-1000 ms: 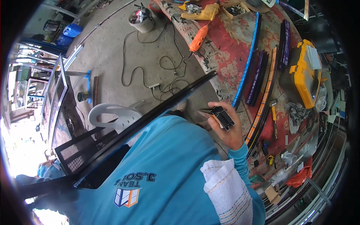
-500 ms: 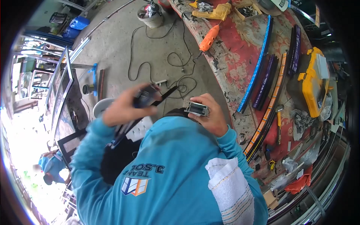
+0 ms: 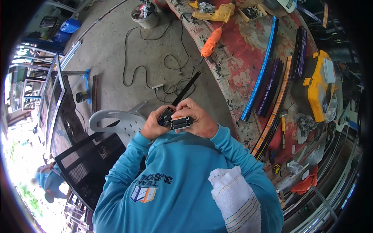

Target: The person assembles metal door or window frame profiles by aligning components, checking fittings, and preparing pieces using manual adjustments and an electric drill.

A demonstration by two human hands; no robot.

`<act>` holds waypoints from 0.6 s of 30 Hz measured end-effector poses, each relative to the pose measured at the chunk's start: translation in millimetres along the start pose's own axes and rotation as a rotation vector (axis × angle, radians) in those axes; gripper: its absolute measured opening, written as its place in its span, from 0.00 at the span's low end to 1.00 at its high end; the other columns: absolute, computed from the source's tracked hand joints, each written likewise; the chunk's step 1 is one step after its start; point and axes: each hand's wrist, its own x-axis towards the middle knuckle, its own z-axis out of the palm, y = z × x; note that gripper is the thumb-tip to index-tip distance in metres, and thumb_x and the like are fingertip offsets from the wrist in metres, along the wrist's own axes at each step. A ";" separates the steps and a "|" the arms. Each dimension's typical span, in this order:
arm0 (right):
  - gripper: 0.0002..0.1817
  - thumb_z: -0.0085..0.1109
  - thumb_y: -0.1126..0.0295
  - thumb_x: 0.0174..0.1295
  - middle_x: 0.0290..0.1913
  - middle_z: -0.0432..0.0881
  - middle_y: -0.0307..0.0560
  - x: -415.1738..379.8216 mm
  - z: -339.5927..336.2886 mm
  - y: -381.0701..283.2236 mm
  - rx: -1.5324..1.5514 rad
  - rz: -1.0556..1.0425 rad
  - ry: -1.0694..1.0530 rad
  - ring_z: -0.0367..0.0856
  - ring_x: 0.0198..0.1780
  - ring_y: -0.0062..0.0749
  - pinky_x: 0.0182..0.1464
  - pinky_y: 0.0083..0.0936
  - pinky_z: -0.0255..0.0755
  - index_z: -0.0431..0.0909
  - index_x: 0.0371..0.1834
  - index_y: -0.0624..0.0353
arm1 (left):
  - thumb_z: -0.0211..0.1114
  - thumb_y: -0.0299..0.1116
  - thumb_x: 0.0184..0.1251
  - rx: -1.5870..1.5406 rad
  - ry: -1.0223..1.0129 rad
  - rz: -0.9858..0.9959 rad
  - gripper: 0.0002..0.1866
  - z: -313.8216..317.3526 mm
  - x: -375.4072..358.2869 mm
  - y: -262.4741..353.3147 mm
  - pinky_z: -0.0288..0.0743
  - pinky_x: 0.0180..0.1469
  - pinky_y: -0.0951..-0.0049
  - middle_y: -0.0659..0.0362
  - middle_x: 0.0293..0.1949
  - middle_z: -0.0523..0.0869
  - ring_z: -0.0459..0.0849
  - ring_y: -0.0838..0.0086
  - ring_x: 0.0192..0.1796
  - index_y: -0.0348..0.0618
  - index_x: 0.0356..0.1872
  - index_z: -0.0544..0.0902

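Observation:
In front of my chest, my left hand (image 3: 154, 123) and my right hand (image 3: 197, 119) are close together. The fingers of my left hand are wrapped round a dark profile piece (image 3: 166, 115). My right hand grips a short black and silver profile block (image 3: 180, 123), its open channels facing up. The two pieces meet or nearly meet; the exact contact is too small to tell. A long black strip (image 3: 187, 88) extends beyond my hands over the floor, its near end hidden.
A grey plastic chair (image 3: 110, 116) and a dark mesh-panelled frame (image 3: 87, 163) are at left. On the red-patterned table (image 3: 248, 58) lie an orange tool (image 3: 211, 42), curved strips and a yellow case (image 3: 319, 87). A cable (image 3: 125, 62) crosses the floor. Another person (image 3: 49, 182) is at far left.
My left hand has moved right and down with its dark piece, coming beside my right hand. My right hand has shifted left with the block. The chair shows more fully.

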 end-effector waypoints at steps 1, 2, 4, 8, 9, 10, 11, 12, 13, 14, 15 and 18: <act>0.28 0.83 0.77 0.41 0.55 0.73 0.47 4.6 -1.0 1.7 -0.022 -0.008 -0.003 0.76 0.58 0.36 0.60 0.30 0.74 0.83 0.50 0.55 | 0.72 0.20 0.44 -0.016 0.079 0.052 0.32 3.4 -0.9 -4.8 0.78 0.53 0.70 0.53 0.46 0.87 0.86 0.72 0.48 0.39 0.58 0.77; 0.28 0.83 0.77 0.41 0.55 0.73 0.47 9.5 -1.5 2.8 -0.026 -0.006 -0.008 0.76 0.58 0.36 0.60 0.30 0.74 0.83 0.50 0.55 | 0.72 0.20 0.44 -0.013 0.141 0.067 0.31 5.4 -0.3 -8.0 0.78 0.52 0.70 0.53 0.43 0.87 0.86 0.70 0.45 0.39 0.56 0.77; 0.33 0.83 0.68 0.44 0.62 0.70 0.50 22.7 -5.9 3.5 -0.033 -0.001 -0.103 0.74 0.63 0.37 0.63 0.32 0.73 0.80 0.57 0.56 | 0.71 0.20 0.45 -0.004 0.173 0.061 0.31 2.6 -2.0 -14.8 0.78 0.52 0.69 0.53 0.42 0.87 0.87 0.70 0.45 0.40 0.56 0.77; 0.41 0.77 0.50 0.53 0.67 0.71 0.51 67.1 -41.6 9.5 0.116 0.000 -0.147 0.71 0.67 0.41 0.66 0.36 0.70 0.71 0.64 0.63 | 0.69 0.18 0.46 -0.075 0.165 0.001 0.27 -2.8 3.9 -43.5 0.78 0.53 0.70 0.51 0.45 0.89 0.88 0.71 0.48 0.38 0.53 0.76; 0.42 0.77 0.49 0.52 0.65 0.72 0.52 81.9 -49.6 20.9 0.145 0.140 0.091 0.70 0.67 0.43 0.67 0.38 0.68 0.70 0.64 0.64 | 0.68 0.17 0.46 -0.082 0.171 -0.013 0.27 -5.2 4.0 -48.5 0.78 0.54 0.70 0.51 0.46 0.90 0.87 0.71 0.48 0.38 0.53 0.76; 0.43 0.77 0.48 0.52 0.64 0.72 0.53 99.0 -60.0 34.2 0.173 0.277 0.332 0.70 0.66 0.44 0.68 0.40 0.67 0.70 0.64 0.65 | 0.68 0.17 0.46 -0.085 0.172 0.000 0.27 -9.2 2.8 -50.2 0.78 0.54 0.70 0.51 0.46 0.90 0.87 0.71 0.48 0.38 0.53 0.76; 0.44 0.75 0.49 0.53 0.60 0.72 0.58 118.2 -78.3 53.1 -0.093 0.298 0.585 0.71 0.64 0.49 0.67 0.42 0.66 0.68 0.64 0.69 | 0.68 0.17 0.46 -0.083 0.191 -0.003 0.26 -13.4 1.2 -51.8 0.78 0.53 0.71 0.51 0.45 0.90 0.87 0.72 0.47 0.38 0.52 0.76; 0.44 0.73 0.51 0.55 0.57 0.72 0.62 130.3 -112.0 97.1 -0.619 0.279 0.719 0.72 0.61 0.54 0.63 0.44 0.69 0.64 0.66 0.71 | 0.68 0.17 0.46 -0.082 0.207 -0.005 0.26 -17.4 -0.6 -53.7 0.78 0.52 0.71 0.52 0.45 0.90 0.87 0.73 0.46 0.38 0.51 0.77; 0.46 0.72 0.52 0.55 0.55 0.72 0.65 144.7 -131.1 112.7 -0.776 0.324 0.848 0.70 0.61 0.59 0.62 0.46 0.70 0.61 0.68 0.70 | 0.68 0.17 0.46 -0.087 0.203 0.009 0.26 -21.8 -2.9 -55.7 0.78 0.52 0.71 0.52 0.45 0.90 0.87 0.73 0.46 0.38 0.51 0.77; 0.51 0.73 0.47 0.52 0.60 0.70 0.67 154.5 -150.5 135.4 -0.839 0.474 0.893 0.72 0.62 0.63 0.61 0.50 0.70 0.57 0.71 0.69 | 0.68 0.17 0.46 -0.069 0.213 -0.011 0.25 -26.8 -5.4 -57.7 0.78 0.51 0.72 0.52 0.45 0.90 0.87 0.73 0.45 0.38 0.50 0.77; 0.51 0.73 0.47 0.52 0.60 0.70 0.67 161.2 -162.1 152.2 -0.853 0.468 0.900 0.72 0.62 0.63 0.61 0.50 0.70 0.57 0.71 0.69 | 0.69 0.18 0.46 -0.052 0.226 -0.030 0.24 -31.0 -7.6 -59.5 0.78 0.50 0.72 0.53 0.44 0.90 0.87 0.74 0.44 0.38 0.49 0.78; 0.53 0.73 0.45 0.50 0.61 0.72 0.72 173.2 -185.8 187.4 -0.835 0.833 0.832 0.76 0.60 0.65 0.60 0.50 0.72 0.57 0.70 0.68 | 0.70 0.19 0.45 -0.030 0.261 -0.095 0.22 -41.7 -17.9 -63.0 0.78 0.48 0.73 0.54 0.41 0.90 0.87 0.75 0.41 0.39 0.46 0.79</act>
